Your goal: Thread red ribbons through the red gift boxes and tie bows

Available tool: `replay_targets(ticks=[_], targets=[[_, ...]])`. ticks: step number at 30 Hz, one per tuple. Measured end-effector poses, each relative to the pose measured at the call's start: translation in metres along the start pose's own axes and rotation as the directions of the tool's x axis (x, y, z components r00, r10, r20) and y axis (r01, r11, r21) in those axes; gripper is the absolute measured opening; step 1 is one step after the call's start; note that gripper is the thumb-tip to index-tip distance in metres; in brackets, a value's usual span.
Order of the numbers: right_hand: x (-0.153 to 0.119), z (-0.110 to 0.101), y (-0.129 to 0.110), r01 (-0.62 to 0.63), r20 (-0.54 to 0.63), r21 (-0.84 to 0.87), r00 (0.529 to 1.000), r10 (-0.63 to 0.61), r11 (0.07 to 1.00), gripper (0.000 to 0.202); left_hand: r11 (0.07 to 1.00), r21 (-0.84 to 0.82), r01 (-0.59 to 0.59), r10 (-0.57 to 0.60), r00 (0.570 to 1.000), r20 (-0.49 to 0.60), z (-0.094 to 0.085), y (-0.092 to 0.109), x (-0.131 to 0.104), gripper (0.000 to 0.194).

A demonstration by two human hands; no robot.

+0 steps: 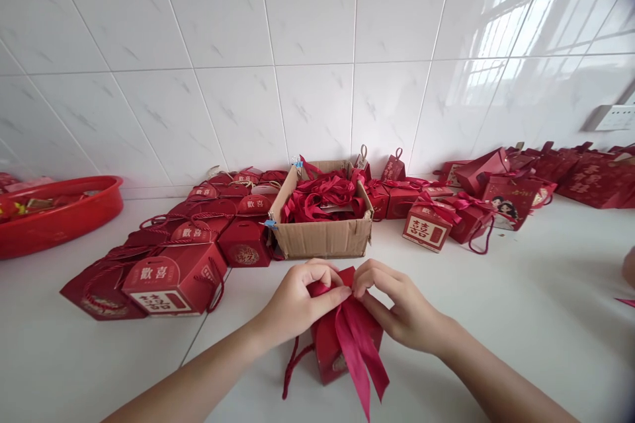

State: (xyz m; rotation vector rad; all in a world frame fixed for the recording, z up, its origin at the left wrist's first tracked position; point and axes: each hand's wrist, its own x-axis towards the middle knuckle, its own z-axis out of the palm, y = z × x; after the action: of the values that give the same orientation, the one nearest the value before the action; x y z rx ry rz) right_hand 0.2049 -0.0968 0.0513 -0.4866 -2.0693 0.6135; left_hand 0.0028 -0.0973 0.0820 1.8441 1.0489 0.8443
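A red gift box stands on the white countertop in front of me, a dark red cord handle hanging at its left side. Over its top lies a crimson ribbon, its two tails draped down the near face. My left hand pinches the ribbon at the top from the left, thumb pointing right. From the right, my right hand pinches the ribbon close beside the left fingertips. The fingers partly hide the spot where the ribbon meets the box top.
Behind the hands stands a cardboard box full of crimson ribbons. Rows of red gift boxes are at left, and more ribboned boxes at right. A red plastic basin sits far left. Part of another person's hand shows at the right edge.
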Motion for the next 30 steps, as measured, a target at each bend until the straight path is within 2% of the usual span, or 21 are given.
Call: replay_targets(ticks=[4, 11, 17, 22, 26, 28, 30], targets=[[-0.001, -0.005, 0.003, -0.041, 0.05, -0.005, 0.998, 0.041, 0.999, 0.018, 0.998, -0.044, 0.04, -0.041, 0.999, -0.021, 0.005, -0.003, 0.002, 0.04], [-0.004, -0.017, 0.008, -0.121, 0.106, 0.004, 0.987, 0.12, 0.993, 0.027, 0.996, -0.083, 0.021, -0.022, 1.0, -0.008, 0.002, -0.009, -0.001, 0.044], [-0.002, -0.015, 0.008, -0.107, 0.045, 0.029, 0.993, 0.106, 0.994, 0.015, 0.995, -0.101, -0.003, 0.008, 0.998, 0.054, -0.001, -0.005, -0.004, 0.029], [0.001, -0.016, 0.007, -0.126, 0.031, 0.02, 0.992, 0.125, 0.992, 0.013, 0.991, -0.122, 0.058, -0.062, 0.998, -0.027, 0.006, -0.003, -0.003, 0.025], [0.001, -0.019, 0.01, -0.198, 0.064, -0.05, 0.977, 0.201, 0.979, 0.014, 0.988, -0.15, 0.024, -0.034, 0.997, -0.065, 0.008, -0.009, -0.002, 0.033], [0.002, -0.019, 0.013, -0.195, 0.07, -0.051, 0.978, 0.198, 0.979, 0.005, 0.989, -0.15, 0.013, -0.022, 0.998, -0.062, 0.007, -0.011, -0.002, 0.036], [0.002, -0.018, 0.015, -0.175, 0.058, -0.033, 0.983, 0.176, 0.984, 0.01, 0.989, -0.145, 0.023, -0.031, 0.998, -0.056, 0.006, -0.012, -0.001, 0.037]])
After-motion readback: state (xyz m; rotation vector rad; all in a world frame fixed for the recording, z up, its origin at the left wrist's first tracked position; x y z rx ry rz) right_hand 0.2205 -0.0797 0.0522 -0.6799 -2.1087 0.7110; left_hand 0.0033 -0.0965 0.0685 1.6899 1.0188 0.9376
